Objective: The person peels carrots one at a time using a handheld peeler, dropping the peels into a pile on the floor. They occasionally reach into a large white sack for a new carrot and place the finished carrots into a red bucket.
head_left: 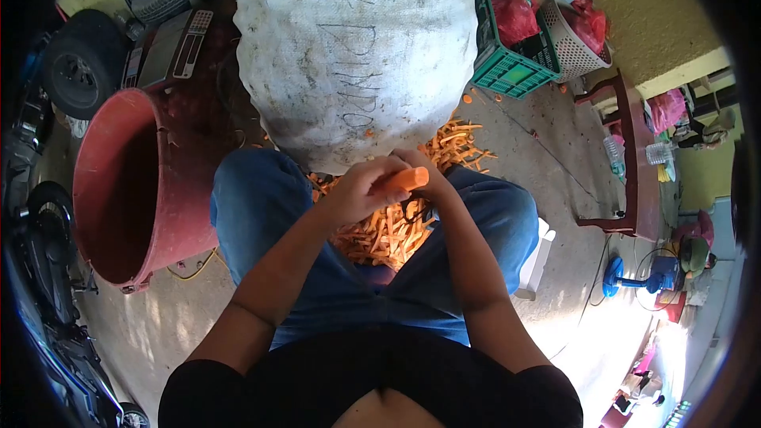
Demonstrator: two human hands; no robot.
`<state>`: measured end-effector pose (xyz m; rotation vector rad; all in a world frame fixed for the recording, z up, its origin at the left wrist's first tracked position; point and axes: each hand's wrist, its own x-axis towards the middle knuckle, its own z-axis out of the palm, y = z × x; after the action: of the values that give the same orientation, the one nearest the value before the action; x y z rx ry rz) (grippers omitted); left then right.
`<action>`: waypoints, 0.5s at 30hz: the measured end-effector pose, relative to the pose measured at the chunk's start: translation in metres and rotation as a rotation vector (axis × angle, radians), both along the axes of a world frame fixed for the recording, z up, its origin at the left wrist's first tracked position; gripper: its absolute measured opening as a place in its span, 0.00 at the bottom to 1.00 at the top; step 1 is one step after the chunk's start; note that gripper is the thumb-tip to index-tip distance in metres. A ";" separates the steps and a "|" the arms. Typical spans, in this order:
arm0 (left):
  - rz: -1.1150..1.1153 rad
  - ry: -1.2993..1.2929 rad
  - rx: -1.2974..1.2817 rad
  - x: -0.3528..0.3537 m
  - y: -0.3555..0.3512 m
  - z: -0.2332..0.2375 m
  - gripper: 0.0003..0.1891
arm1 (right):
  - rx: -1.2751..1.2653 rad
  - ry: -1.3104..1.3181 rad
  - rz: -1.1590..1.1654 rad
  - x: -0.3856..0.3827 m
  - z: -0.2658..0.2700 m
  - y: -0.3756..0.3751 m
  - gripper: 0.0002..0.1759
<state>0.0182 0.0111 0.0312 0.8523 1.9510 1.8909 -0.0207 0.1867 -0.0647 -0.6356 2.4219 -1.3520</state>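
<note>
An orange carrot (407,181) is gripped in my left hand (358,192), its thick end pointing to the right. Close against it, my right hand (430,182) has its fingers curled around a peeler (415,209), of which only a dark looped part shows below the hand. Between my knees, under both hands, lies a heap of orange carrot peels (384,239). More peels (460,145) spread out beside the big white woven sack (357,55), which stands just beyond my hands with handwriting on it.
A large red barrel (186,182) lies open at my left, near a tyre (75,63) and a motorcycle (55,309). To the right are a green crate (519,71), a white perforated basket (577,47), a wooden furniture frame (634,158) and a blue fan (614,277).
</note>
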 end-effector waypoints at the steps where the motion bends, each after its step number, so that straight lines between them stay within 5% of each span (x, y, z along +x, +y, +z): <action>1: 0.029 0.055 0.064 -0.003 0.000 -0.010 0.16 | -0.077 -0.088 0.118 0.003 0.002 -0.002 0.16; 5: 0.083 0.181 0.099 -0.006 0.003 -0.015 0.15 | -0.307 -0.016 0.195 0.012 0.012 -0.032 0.27; 8: 0.129 0.143 0.084 -0.005 0.001 -0.020 0.15 | -0.464 -0.271 0.126 0.022 0.024 -0.042 0.23; 12: 0.197 0.122 0.043 -0.006 0.001 -0.024 0.13 | -0.449 -0.216 0.152 0.012 -0.007 -0.035 0.16; 15: 0.166 -0.100 0.145 -0.008 0.001 -0.021 0.12 | -0.260 -0.227 -0.310 0.004 -0.009 -0.023 0.11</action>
<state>0.0101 0.0122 0.0107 0.6359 1.8952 2.1483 -0.0168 0.1642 -0.0734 -0.1496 2.2447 -1.7742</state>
